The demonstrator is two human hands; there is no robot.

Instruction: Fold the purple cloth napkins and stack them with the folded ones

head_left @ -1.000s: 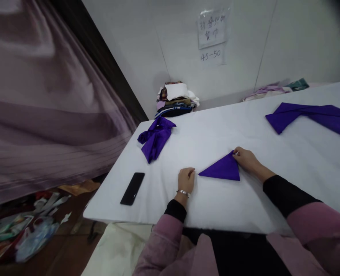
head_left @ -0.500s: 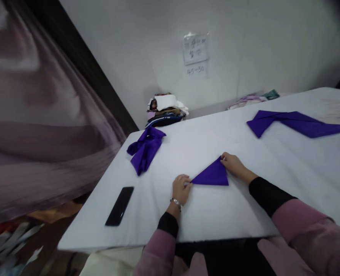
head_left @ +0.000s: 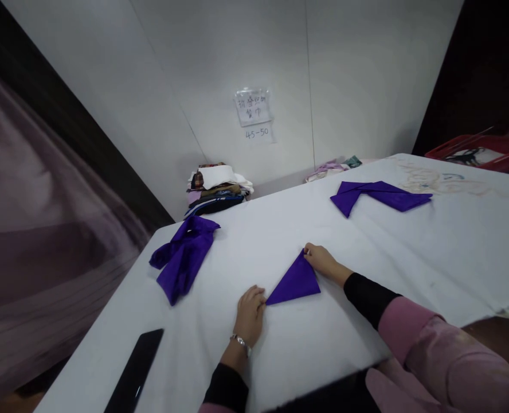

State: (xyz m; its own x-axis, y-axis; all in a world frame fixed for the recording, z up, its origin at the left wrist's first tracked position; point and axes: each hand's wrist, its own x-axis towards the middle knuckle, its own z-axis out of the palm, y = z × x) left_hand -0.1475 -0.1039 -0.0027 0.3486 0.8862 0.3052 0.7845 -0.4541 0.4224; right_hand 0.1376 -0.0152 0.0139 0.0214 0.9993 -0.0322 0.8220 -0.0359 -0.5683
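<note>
A purple cloth (head_left: 296, 281), folded into a flat triangle, lies on the white-covered table in front of me. My left hand (head_left: 251, 312), with a bracelet at the wrist, is at its left tip, thumb and fingers closed on that point. At the upper corner, my right hand (head_left: 321, 259) pinches the edge between thumb and fingertips. Another purple cloth (head_left: 183, 258) lies crumpled to the left, apart from both hands. Farther back on the right rests a long purple piece (head_left: 381, 195), bent and loosely folded.
A black phone-like slab (head_left: 134, 373) lies near the table's left edge. Stacked folded clothes (head_left: 218, 189) stand beyond the far edge, by the wall with a handwritten sign (head_left: 253, 108). A red basket (head_left: 495, 150) is at the back right; a pinkish curtain (head_left: 43, 246) hangs left.
My view has turned right and tilted up, bringing the red basket into sight. Both hands keep their hold on the triangle, which appears slightly rotated.
</note>
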